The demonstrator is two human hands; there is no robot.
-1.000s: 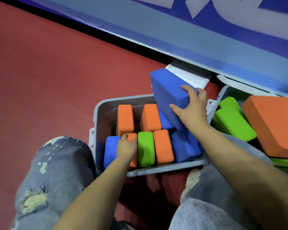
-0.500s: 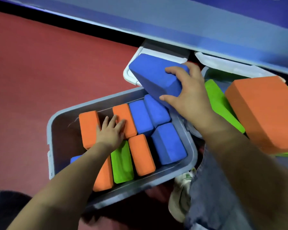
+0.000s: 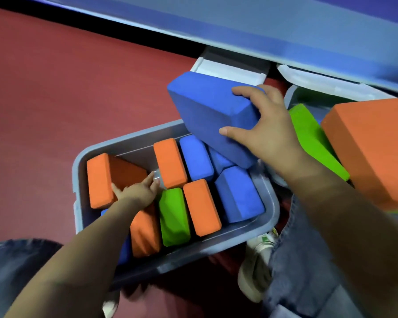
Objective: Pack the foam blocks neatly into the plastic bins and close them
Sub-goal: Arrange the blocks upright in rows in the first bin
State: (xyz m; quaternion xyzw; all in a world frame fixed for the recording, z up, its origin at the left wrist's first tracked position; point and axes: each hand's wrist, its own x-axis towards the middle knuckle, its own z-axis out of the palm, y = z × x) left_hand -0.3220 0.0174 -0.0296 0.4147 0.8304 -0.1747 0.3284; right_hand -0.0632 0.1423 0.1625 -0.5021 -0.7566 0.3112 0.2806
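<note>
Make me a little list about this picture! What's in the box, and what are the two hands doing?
bin: grey plastic bin on the red floor, open
blocks inside: orange, blue and green foam blocks, standing on edge
left hand: left hand pushes the leaning orange block
right hand: right hand grips the big blue block above the bin's far corner
beside it: second bin, green and orange blocks piled in it
lids: white, off, behind the bins
</note>
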